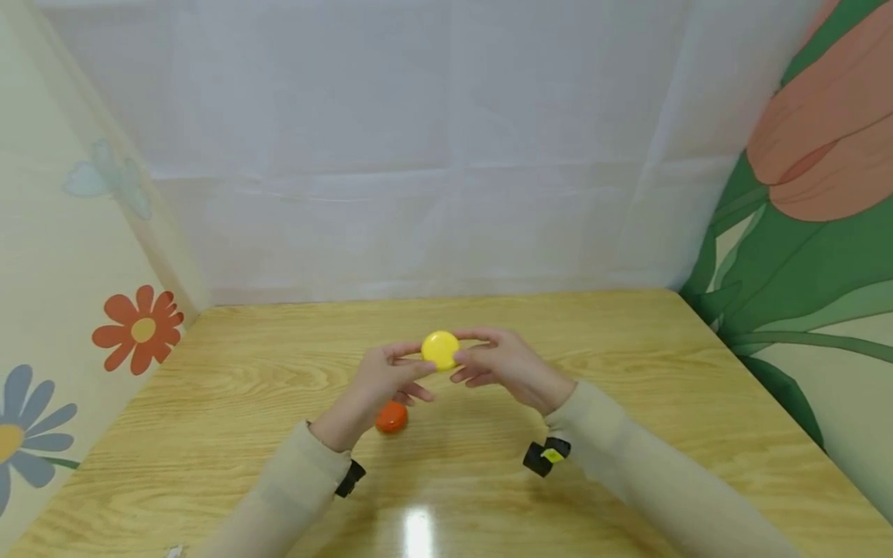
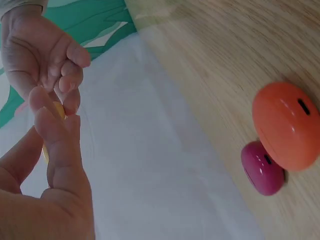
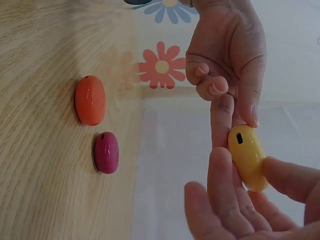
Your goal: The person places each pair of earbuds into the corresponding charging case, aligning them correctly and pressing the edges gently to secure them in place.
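A glossy yellow rounded case is held up above the table between both hands. Its side bears a small black slot, seen in the right wrist view on the yellow case. My left hand pinches one edge between thumb and fingers; my right hand pinches the opposite edge. Below, an orange rounded case of similar shape lies on the table near the left hand. Beside it is a smaller magenta one, which the left hand hides in the head view.
The wood-grain table runs back to a white sheet. Flower-printed panels stand at both sides. Black wrist cameras sit under the sleeves. A small pale object shows at the lower left edge.
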The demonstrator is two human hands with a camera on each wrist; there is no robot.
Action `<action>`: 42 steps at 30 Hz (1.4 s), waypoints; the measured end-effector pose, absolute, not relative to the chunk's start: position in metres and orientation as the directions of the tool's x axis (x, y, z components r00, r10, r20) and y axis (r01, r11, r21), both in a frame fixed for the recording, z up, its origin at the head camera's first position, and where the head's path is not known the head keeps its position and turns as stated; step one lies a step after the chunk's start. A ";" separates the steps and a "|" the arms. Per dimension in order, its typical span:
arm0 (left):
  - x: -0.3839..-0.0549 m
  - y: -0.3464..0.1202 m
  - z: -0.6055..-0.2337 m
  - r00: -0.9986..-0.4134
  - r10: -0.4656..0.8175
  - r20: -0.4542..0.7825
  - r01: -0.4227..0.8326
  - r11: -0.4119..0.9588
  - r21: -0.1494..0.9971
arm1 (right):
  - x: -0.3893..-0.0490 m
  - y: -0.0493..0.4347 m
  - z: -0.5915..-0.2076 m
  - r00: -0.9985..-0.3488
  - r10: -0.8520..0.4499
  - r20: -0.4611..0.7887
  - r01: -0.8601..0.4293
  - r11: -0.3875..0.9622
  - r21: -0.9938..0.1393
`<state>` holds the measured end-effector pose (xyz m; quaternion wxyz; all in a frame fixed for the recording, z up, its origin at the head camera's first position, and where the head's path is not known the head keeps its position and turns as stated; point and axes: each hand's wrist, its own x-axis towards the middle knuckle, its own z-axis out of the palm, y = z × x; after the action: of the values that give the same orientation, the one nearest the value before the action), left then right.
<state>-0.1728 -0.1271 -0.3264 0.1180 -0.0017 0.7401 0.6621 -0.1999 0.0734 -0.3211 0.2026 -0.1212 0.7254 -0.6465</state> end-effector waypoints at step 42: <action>-0.233 -0.193 -0.342 -0.952 0.217 -0.215 -0.142 0.310 0.940 | -0.240 0.014 -0.337 -0.898 -0.382 -0.218 0.197 0.092 -0.976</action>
<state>-0.2328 -0.1930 -0.3416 0.1529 0.0235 0.7948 0.5868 -0.2405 0.0135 -0.3372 0.2159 -0.0652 0.7068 -0.6706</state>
